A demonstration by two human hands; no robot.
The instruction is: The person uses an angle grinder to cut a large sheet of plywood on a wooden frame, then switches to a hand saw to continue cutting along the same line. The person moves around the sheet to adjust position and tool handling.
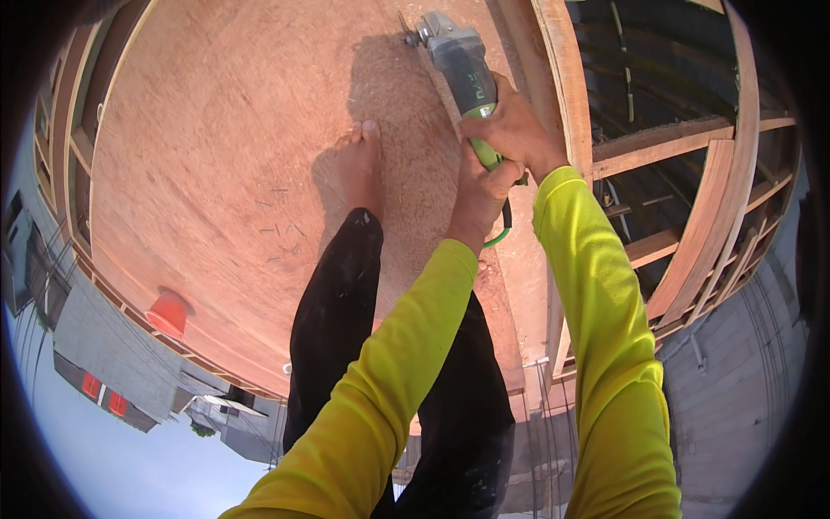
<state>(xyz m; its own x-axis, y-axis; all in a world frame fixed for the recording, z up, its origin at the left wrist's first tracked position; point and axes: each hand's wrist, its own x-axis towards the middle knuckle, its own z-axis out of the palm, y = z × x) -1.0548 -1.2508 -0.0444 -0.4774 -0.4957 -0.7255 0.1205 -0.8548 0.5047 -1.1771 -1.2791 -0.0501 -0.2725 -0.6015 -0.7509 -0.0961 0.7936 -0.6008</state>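
Both my hands hold an angle grinder point(461, 67) with a dark grey body, a silver head and a green rear grip. My right hand point(519, 130) wraps around its middle, near the green part. Lower down, my left hand point(481, 189) closes around the rear end, close to the cord point(499, 238). The thin disc point(405, 23) at the grinder's head shows edge-on, over the plywood sheet point(216, 112). Whether the disc touches wood I cannot tell. Yellow-green sleeves cover both forearms.
My bare foot point(360, 164) stands on the plywood, left of the grinder. Several nails point(281, 232) lie scattered nearby. A red bucket-like container point(169, 313) sits at the left edge. To the right, wooden beams point(666, 147) frame open gaps with a drop beneath.
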